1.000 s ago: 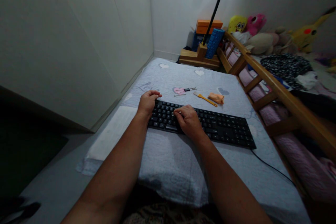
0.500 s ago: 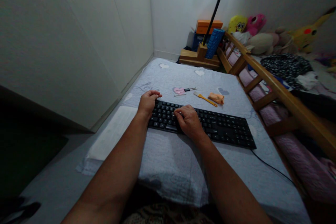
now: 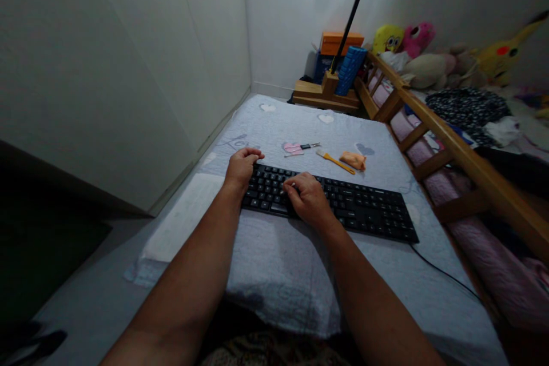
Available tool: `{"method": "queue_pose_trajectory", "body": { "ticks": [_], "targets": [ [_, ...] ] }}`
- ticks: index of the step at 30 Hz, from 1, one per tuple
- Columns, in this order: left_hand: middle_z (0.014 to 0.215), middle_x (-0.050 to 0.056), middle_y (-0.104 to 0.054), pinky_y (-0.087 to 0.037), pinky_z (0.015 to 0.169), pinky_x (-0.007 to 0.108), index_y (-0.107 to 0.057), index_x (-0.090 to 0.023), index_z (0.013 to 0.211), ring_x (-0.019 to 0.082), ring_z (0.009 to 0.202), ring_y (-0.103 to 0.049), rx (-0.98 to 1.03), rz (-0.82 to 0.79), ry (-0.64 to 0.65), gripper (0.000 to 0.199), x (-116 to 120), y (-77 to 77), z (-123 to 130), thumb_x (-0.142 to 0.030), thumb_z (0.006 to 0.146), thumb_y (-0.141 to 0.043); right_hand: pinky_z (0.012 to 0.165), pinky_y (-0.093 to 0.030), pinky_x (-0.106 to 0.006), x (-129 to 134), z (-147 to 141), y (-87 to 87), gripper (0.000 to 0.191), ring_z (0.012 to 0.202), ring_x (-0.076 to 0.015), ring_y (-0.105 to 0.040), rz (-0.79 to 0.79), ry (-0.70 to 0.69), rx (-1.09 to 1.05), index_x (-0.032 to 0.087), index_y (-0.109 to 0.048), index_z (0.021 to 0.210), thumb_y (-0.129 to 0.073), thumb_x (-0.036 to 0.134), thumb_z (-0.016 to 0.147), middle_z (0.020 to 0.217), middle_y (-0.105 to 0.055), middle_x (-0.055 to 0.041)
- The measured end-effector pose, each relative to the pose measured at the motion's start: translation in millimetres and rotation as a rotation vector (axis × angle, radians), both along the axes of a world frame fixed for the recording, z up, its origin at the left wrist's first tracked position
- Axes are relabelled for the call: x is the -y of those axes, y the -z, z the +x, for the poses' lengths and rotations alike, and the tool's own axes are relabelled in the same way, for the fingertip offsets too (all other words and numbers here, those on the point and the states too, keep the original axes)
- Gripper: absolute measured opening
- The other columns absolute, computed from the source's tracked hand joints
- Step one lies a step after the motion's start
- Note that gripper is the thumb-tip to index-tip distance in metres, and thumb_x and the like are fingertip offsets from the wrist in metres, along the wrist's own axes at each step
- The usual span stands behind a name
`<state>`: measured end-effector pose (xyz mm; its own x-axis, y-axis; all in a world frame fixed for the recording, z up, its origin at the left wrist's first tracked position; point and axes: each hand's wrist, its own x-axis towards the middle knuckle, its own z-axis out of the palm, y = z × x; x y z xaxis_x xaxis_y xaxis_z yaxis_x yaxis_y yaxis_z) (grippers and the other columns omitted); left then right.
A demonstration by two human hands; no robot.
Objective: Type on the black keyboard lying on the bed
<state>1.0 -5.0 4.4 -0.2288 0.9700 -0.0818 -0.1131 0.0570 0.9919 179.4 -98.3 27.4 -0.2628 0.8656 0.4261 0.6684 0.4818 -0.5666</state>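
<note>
A black keyboard (image 3: 369, 211) lies across the patterned cloth. My left hand (image 3: 243, 167) is at its upper left corner, thumb and fingers pressed together; whether anything is between them is hidden. Over the left-middle keys is my right hand (image 3: 306, 194), its fingers curled in a pinch around something too small to make out. Beyond the keyboard lie a yellow-handled brush (image 3: 338, 163), a crumpled orange cloth (image 3: 353, 160), a small black-and-metal tool (image 3: 309, 146) and a thin cotton swab (image 3: 294, 155).
The light blue cloth (image 3: 274, 263) covers the surface. A black cable (image 3: 446, 274) runs to the lower right. Along the right stands a wooden bed rail (image 3: 454, 143), with plush toys behind. Boxes and a blue roller (image 3: 350, 71) are at the back; a pale panel (image 3: 141, 68) is left.
My right hand has shifted very slightly to the left over the keys. My left hand and the keyboard look unmoved.
</note>
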Motion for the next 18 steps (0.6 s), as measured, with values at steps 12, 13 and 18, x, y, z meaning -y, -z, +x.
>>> {"method": "queue_pose_trajectory", "body": {
  "ticks": [12, 13, 18],
  "targets": [
    [0.077, 0.004, -0.071, -0.046, 0.085, 0.032, -0.066, -0.019, 0.073, 0.019, 0.081, -0.063, 0.002, 0.011, -0.004, 0.011, 1.3, -0.6, 0.5, -0.015, 0.064, -0.060, 0.082, -0.046, -0.035, -2.3, 1.5, 2.7, 0.017, 0.085, -0.0222, -0.062, -0.013, 0.030, -0.019, 0.020, -0.071, 0.084, -0.057, 0.015, 0.092, 0.084, -0.072, -0.0067],
    [0.077, 0.004, -0.071, -0.046, 0.085, 0.032, -0.066, -0.019, 0.073, 0.019, 0.081, -0.063, 0.003, 0.009, -0.006, 0.011, 1.4, -0.8, 0.6, -0.016, 0.064, -0.060, 0.082, -0.046, -0.035, -2.4, 1.6, 2.8, 0.017, 0.086, -0.0223, -0.062, -0.013, 0.031, -0.020, 0.020, -0.071, 0.084, -0.057, 0.015, 0.092, 0.085, -0.073, -0.0066],
    [0.077, 0.004, -0.071, -0.046, 0.085, 0.032, -0.066, -0.019, 0.073, 0.019, 0.080, -0.063, 0.001, -0.002, -0.008, 0.011, 1.6, -2.0, 0.7, -0.015, 0.064, -0.060, 0.082, -0.046, -0.036, -2.1, 1.8, 2.2, 0.016, 0.086, -0.0226, -0.062, -0.018, 0.031, -0.015, 0.020, -0.071, 0.084, -0.057, 0.015, 0.092, 0.084, -0.073, -0.0065]
  ]
}}
